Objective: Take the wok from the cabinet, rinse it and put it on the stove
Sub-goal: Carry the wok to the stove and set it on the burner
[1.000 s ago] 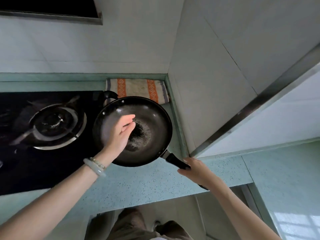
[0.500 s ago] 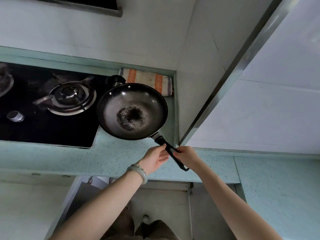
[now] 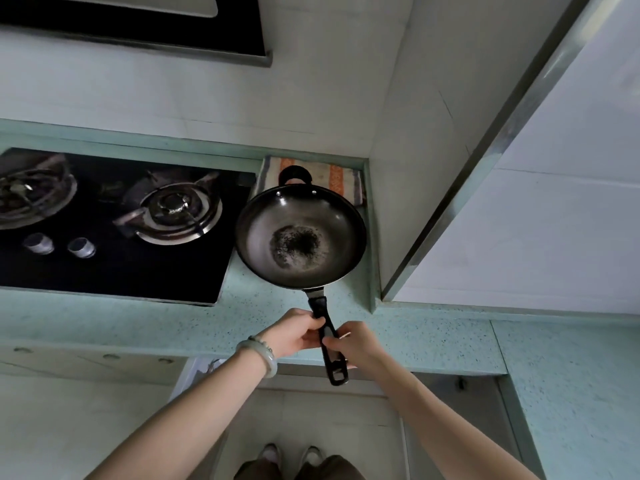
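The black wok (image 3: 300,239) sits over the pale green counter (image 3: 138,327), just right of the black glass stove (image 3: 114,268). Its bowl shows a dark, rough patch in the middle. Its long black handle points toward me. My left hand (image 3: 294,336) grips the handle from the left, a pale bangle on that wrist. My right hand (image 3: 353,344) holds the same handle from the right, a little nearer its end. The nearest burner (image 3: 173,211) lies left of the wok with nothing on it.
A striped orange cloth (image 3: 341,178) lies behind the wok in the corner. Two round knobs (image 3: 59,244) sit on the stove front. A white wall and cabinet panel (image 3: 519,220) close in on the right. A range hood (image 3: 138,26) hangs above.
My left hand left the wok's bowl and came to the handle beside my right hand. The view pulled back, and the wok's handle now points straight at me.
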`<action>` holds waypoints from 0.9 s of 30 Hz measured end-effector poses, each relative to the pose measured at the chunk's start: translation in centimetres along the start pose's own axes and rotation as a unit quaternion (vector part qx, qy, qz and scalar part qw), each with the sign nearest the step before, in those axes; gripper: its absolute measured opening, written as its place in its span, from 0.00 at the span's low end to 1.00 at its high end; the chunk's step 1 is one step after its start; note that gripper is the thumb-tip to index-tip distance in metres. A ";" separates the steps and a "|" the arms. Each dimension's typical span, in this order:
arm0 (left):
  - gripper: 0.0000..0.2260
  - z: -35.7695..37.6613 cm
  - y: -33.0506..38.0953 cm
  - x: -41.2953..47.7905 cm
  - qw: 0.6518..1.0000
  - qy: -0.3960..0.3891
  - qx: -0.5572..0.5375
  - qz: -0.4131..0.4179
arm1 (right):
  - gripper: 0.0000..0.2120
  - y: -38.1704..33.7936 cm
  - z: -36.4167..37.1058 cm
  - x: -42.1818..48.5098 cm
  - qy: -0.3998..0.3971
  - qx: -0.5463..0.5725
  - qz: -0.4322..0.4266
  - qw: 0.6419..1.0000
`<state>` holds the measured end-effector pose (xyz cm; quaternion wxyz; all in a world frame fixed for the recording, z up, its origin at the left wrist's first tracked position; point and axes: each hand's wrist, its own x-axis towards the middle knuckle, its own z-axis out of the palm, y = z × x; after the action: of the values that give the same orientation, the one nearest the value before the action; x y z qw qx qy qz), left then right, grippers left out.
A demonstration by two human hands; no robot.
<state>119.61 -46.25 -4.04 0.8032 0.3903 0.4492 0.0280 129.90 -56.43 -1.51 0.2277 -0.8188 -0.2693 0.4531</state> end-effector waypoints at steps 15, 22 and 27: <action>0.05 -4.1 2.8 -1.8 0.977 0.015 0.214 -0.003 | 0.09 -4.0 3.7 -0.9 -0.060 0.060 0.013 0.996; 0.29 -7.3 8.1 -3.9 0.833 0.016 0.552 0.013 | 0.26 -7.2 -3.9 -0.7 -0.085 -0.220 -0.081 0.968; 0.32 -8.5 16.5 -9.9 0.850 0.029 0.510 0.128 | 0.36 -12.8 -10.6 -3.2 -0.042 -0.102 -0.185 0.977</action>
<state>112.50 -33.61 11.15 0.4672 0.7980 0.3694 -0.0915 134.63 -50.29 13.49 0.2113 -0.7540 -0.4699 0.4075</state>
